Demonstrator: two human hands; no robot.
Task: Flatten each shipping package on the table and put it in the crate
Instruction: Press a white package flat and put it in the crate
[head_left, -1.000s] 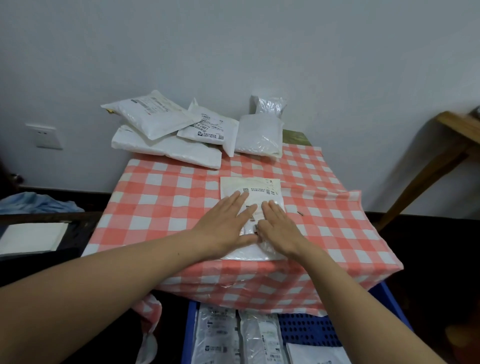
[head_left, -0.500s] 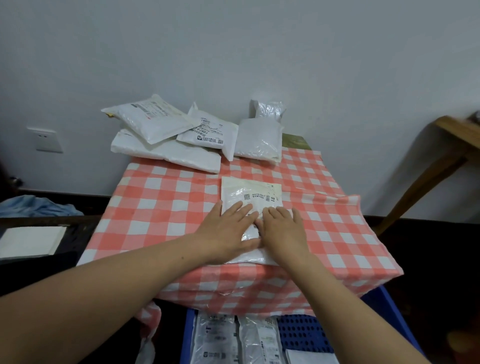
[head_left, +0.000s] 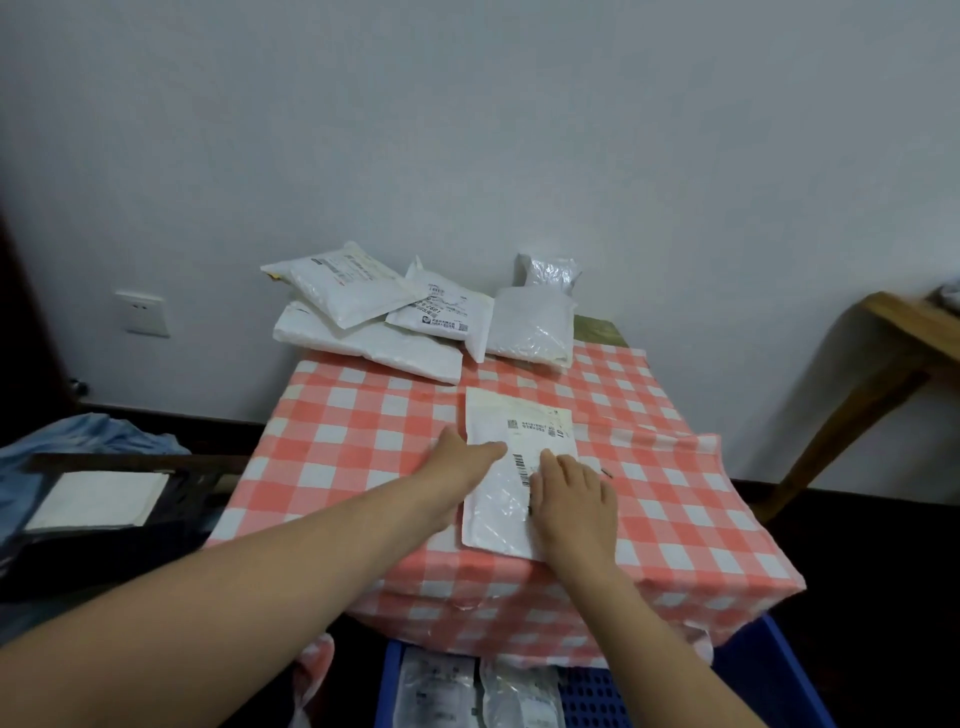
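The left hand (head_left: 460, 462) is lying with its grip spread flat, fingers straight and close together, reaching rightward across the left edge of the flat white plastic shipping package with a printed label (head_left: 498, 512). The right hand (head_left: 574, 499) is pressing palm-down on the package's right half, its grip likewise flat and holding nothing, fingers pointing away from the person. Neither hand is curling around or pinching the package.

The package is lying flat on the red-and-white checked cloth surface (head_left: 363, 431), towards the front. Its long axis is running from the person towards the wall, with the labelled end facing the wall and the plain end reaching the surface's front edge.

Half a second earlier the two hands were sitting side by side on the middle of the package, touching each other. Now they are lying apart, the left one over the left edge and the right one further right, with the barcode strip showing between them.

A pile of puffy white packages (head_left: 374, 343) is resting at the back of the surface. The blue plastic crate (head_left: 774, 670) is standing below the front edge, with clear-wrapped flat packages (head_left: 436, 691) lying inside.
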